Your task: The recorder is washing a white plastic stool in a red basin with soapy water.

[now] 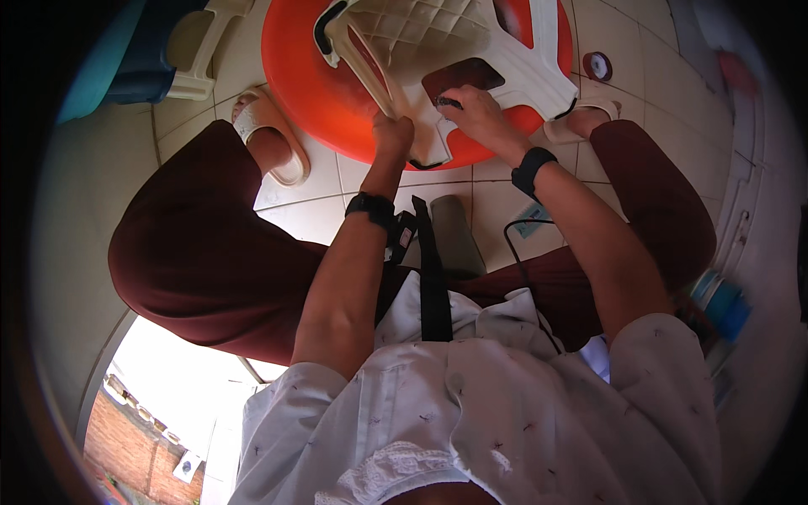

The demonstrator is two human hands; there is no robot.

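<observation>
A white plastic chair or stool (530,79) with a lattice-patterned panel and black-capped feet is tilted in a large orange-red basin (283,69). My left hand (394,134) is closed around a lower part of its frame near the basin's close rim. In my right hand (476,113) is a small dark scrubbing pad (449,102), pinched between the fingers. That hand is over the white frame, beside an opening in the plastic. Soapy-looking wetness shows on the lattice panel. The far end of the white piece runs out of the top of the picture.
Cream sandals (291,165) flank the basin on the tiled floor (303,208). Dark blue plastic furniture (142,72) and a cream plastic leg (201,63) stand at upper left. A dark red, round tape-like roll (597,66) lies at right. A black cable (512,243) passes a blue-green packet (529,221).
</observation>
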